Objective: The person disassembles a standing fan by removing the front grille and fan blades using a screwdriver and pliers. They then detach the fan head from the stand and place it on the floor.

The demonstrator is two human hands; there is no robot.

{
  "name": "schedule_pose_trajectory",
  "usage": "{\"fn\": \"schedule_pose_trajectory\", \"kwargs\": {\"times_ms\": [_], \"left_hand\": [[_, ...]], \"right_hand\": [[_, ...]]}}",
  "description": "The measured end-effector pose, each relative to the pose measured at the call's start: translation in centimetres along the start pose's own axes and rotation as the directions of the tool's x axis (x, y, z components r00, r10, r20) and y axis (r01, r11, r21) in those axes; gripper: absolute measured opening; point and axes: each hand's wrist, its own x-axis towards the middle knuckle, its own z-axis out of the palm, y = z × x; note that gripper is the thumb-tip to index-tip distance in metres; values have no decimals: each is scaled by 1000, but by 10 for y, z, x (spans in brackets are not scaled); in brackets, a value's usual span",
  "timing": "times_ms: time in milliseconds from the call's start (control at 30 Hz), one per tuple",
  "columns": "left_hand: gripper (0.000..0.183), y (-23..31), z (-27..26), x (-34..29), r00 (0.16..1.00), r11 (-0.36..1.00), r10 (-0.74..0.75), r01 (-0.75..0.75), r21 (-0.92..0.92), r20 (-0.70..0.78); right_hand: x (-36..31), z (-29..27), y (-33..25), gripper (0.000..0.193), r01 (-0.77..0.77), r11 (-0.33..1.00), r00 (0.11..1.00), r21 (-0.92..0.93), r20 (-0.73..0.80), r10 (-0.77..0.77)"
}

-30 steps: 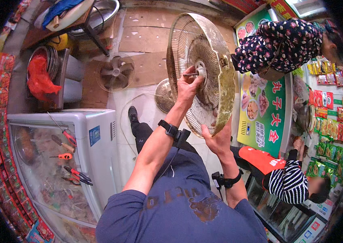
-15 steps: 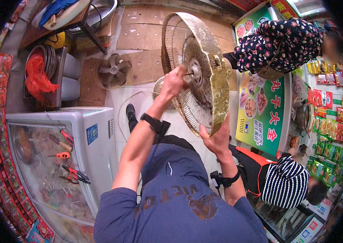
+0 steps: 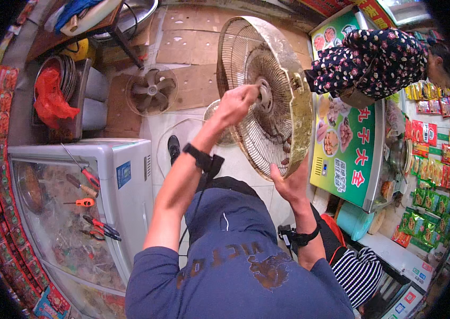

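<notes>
A large, dirty wire fan guard (image 3: pixel 246 58) with a wide, stained rim is held up on edge in front of me. My left hand (image 3: pixel 238 105) is closed at its central hub (image 3: pixel 264 97), fingers pinched together; whatever lies between the fingertips is hidden. Down at the lower rim, my right hand (image 3: pixel 291 183) grips the guard, its thumb on the near side and its fingers mostly out of sight behind. Partly covered by my left arm and the guard, a round pale part (image 3: pixel 215 114) lies on the floor beneath.
Fan blades in a round guard (image 3: pixel 152 90) lie on cardboard (image 3: pixel 182 48). At left, a glass-topped freezer (image 3: pixel 139 196) bears a red-handled screwdriver (image 3: pixel 90 178), an orange-handled tool (image 3: pixel 85 202) and pliers (image 3: pixel 100 228). Two people, in floral (image 3: pixel 379 64) and striped (image 3: pixel 357 274) tops, stand at right.
The guard has shifted slightly right. My left hand has come closer to the hub; the thin rod seen there no longer shows. The person in stripes has moved down and left, uncovering a turquoise bin.
</notes>
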Motion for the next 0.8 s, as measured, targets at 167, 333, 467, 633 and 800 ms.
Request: {"fn": "schedule_pose_trajectory", "kwargs": {"times_ms": [167, 333, 467, 633, 800], "left_hand": [[72, -9, 4, -2, 974, 983, -134, 108, -149, -181], [69, -5, 4, -3, 987, 995, -102, 99, -33, -122], [61, 0, -5, 7, 987, 982, -80, 54, -180, -140], [64, -4, 3, -6, 875, 632, -407, 478, -610, 263], [67, -4, 26, -13, 939, 791, -342, 304, -530, 29]], "right_hand": [[-3, 0, -3, 107, -68, 998, 998, 11, 14, 68], [0, -1, -11, 108, -34, 999, 999, 42, -29, 36], [6, 0, -16, 107, -18, 1000, 999, 5, -41, 18], [10, 7, -20, 83, 47, 997, 995, -57, -82, -51], [6, 4, -32, 64, -27, 996, 990, 85, -138, 39]]}}
